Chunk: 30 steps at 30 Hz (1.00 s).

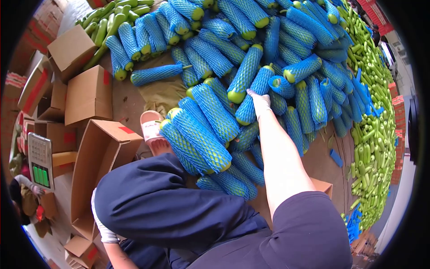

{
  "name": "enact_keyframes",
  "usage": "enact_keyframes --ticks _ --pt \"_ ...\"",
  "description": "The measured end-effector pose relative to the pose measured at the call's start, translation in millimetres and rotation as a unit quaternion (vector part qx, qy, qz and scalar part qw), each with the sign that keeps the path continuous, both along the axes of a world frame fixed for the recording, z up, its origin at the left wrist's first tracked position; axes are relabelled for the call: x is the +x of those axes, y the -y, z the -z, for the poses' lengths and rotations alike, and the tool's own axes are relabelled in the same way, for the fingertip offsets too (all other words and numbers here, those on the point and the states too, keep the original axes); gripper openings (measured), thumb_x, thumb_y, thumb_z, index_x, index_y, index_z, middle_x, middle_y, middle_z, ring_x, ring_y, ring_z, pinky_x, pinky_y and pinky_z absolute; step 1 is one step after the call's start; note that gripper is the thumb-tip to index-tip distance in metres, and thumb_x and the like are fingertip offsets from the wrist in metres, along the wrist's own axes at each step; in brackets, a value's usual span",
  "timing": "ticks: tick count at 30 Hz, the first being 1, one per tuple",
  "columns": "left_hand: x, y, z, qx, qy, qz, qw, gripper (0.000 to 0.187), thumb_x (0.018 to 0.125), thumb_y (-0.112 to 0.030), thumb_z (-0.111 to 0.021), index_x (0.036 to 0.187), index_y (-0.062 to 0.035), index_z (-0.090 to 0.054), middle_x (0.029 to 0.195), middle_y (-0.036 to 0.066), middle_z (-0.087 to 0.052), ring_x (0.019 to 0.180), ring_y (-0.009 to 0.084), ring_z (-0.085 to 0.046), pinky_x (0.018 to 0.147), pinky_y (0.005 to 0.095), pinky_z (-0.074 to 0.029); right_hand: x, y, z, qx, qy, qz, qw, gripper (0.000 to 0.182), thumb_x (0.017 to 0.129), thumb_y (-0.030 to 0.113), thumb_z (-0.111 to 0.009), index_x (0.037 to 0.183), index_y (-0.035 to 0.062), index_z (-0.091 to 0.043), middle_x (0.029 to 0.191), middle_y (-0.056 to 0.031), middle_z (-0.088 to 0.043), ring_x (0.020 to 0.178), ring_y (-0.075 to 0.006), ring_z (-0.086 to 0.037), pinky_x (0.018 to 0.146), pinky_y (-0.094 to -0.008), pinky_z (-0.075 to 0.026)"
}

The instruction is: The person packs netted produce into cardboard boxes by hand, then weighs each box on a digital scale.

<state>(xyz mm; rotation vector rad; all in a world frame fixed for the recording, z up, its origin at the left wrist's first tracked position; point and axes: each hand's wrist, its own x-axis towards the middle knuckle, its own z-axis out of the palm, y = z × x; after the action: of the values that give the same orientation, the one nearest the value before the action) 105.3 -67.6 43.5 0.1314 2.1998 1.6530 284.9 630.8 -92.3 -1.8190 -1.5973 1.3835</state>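
My right hand (260, 102), in a white glove, grips a long green gourd (256, 92) sleeved in blue foam netting. This gourd lies in a big heap of similar netted gourds (210, 110). Down at the left, my left hand (105, 226), also gloved, is beside my bent knee, close to an open cardboard box (105, 152). The knee covers part of that hand, and its fingers cannot be made out well enough to tell whether it holds anything.
Bare green gourds (369, 152) are piled along the right, with more (114, 22) at the upper left. Several cardboard boxes (89, 96) stand at left, near a digital scale (40, 159). Another person's gloved hand (36, 189) shows at far left. My sandalled foot (152, 127) borders the heap.
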Motion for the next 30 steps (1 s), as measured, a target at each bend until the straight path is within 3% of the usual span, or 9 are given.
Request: enact_keyframes --ticks 3,6,8,13,17,18,21,27,30 --pt "-3 55 28 0.027 0.101 -0.030 0.994 0.043 0.106 -0.016 -0.039 0.146 -0.0026 -0.041 0.147 0.010 -0.047 0.133 0.0215 -0.046 0.116 0.0345 -0.033 15 1 -23 -0.108 -0.147 -0.032 0.983 0.063 0.077 0.037 -0.080 0.118 -0.0066 -0.060 0.106 -0.0181 -0.069 0.093 -0.0269 -0.068 0.086 -0.0412 -0.054" --pt "2 -18 -30 0.004 0.103 -0.041 0.994 0.044 0.102 -0.011 -0.046 0.145 -0.0013 -0.043 0.146 0.011 -0.048 0.132 0.0219 -0.048 0.115 0.0350 -0.034 33 31 -89 -0.250 -0.337 -0.031 0.907 0.071 0.078 0.046 -0.076 0.123 -0.0057 -0.057 0.103 -0.0186 -0.068 0.092 -0.0288 -0.069 0.088 -0.0445 -0.056" --pt "1 -54 -63 -0.170 -0.089 0.045 0.980 0.052 0.092 -0.004 -0.058 0.142 0.0033 -0.046 0.143 0.017 -0.051 0.132 0.0240 -0.049 0.115 0.0369 -0.033 31 57 -129 -0.343 -0.430 -0.125 0.826 0.083 0.074 0.058 -0.074 0.123 -0.0065 -0.055 0.108 -0.0178 -0.066 0.095 -0.0293 -0.067 0.094 -0.0439 -0.053" --pt "-39 -167 -141 -0.017 -0.092 0.105 0.990 0.055 0.091 -0.011 -0.063 0.141 0.0056 -0.047 0.141 0.017 -0.054 0.133 0.0267 -0.050 0.114 0.0369 -0.034 -81 138 -212 -0.233 -0.442 -0.332 0.800 0.079 0.072 0.045 -0.079 0.130 -0.0010 -0.051 0.110 -0.0120 -0.065 0.102 -0.0235 -0.065 0.091 -0.0375 -0.054" --pt "-79 -221 -170 0.182 -0.144 0.171 0.958 0.102 0.080 -0.017 -0.080 0.158 -0.0059 -0.016 0.155 0.021 -0.035 0.145 0.0310 -0.031 0.118 0.0417 -0.024 -190 268 -284 -0.100 -0.491 -0.425 0.753 0.060 0.082 0.019 -0.078 0.132 0.0036 -0.049 0.114 -0.0078 -0.062 0.103 -0.0167 -0.059 0.093 -0.0333 -0.049" --pt "-88 -231 -171 0.285 -0.144 0.124 0.939 0.093 0.080 -0.021 -0.081 0.154 -0.0048 -0.027 0.145 0.018 -0.047 0.136 0.0292 -0.044 0.116 0.0398 -0.030 -207 294 -296 -0.151 -0.525 -0.473 0.691 0.068 0.086 0.020 -0.075 0.142 0.0017 -0.041 0.123 -0.0106 -0.059 0.113 -0.0181 -0.055 0.100 -0.0335 -0.044" --pt "-124 -168 -203 0.292 -0.028 0.070 0.953 0.067 0.079 -0.025 -0.081 0.135 -0.0054 -0.049 0.117 0.008 -0.065 0.105 0.0185 -0.062 0.094 0.0351 -0.051 -249 321 -292 -0.228 -0.516 -0.586 0.582 0.058 0.097 0.016 -0.063 0.147 -0.0018 -0.040 0.131 -0.0138 -0.058 0.122 -0.0181 -0.052 0.105 -0.0320 -0.041" --pt "-129 -35 -173 0.034 0.051 0.018 0.998 0.085 0.072 -0.022 -0.086 0.144 -0.0069 -0.043 0.129 0.008 -0.057 0.119 0.0180 -0.054 0.105 0.0361 -0.043 -295 302 -250 -0.140 -0.372 -0.561 0.726 0.044 0.097 0.021 -0.063 0.134 -0.0030 -0.055 0.117 -0.0098 -0.066 0.103 -0.0156 -0.063 0.096 -0.0294 -0.048" --pt "-123 -3 -146 -0.174 0.001 0.136 0.975 0.084 0.065 -0.024 -0.084 0.139 -0.0050 -0.048 0.131 0.012 -0.058 0.123 0.0250 -0.055 0.108 0.0380 -0.041 -311 285 -200 -0.149 -0.319 -0.566 0.746 0.042 0.096 0.019 -0.064 0.132 -0.0020 -0.057 0.116 -0.0093 -0.067 0.103 -0.0152 -0.063 0.095 -0.0291 -0.049"
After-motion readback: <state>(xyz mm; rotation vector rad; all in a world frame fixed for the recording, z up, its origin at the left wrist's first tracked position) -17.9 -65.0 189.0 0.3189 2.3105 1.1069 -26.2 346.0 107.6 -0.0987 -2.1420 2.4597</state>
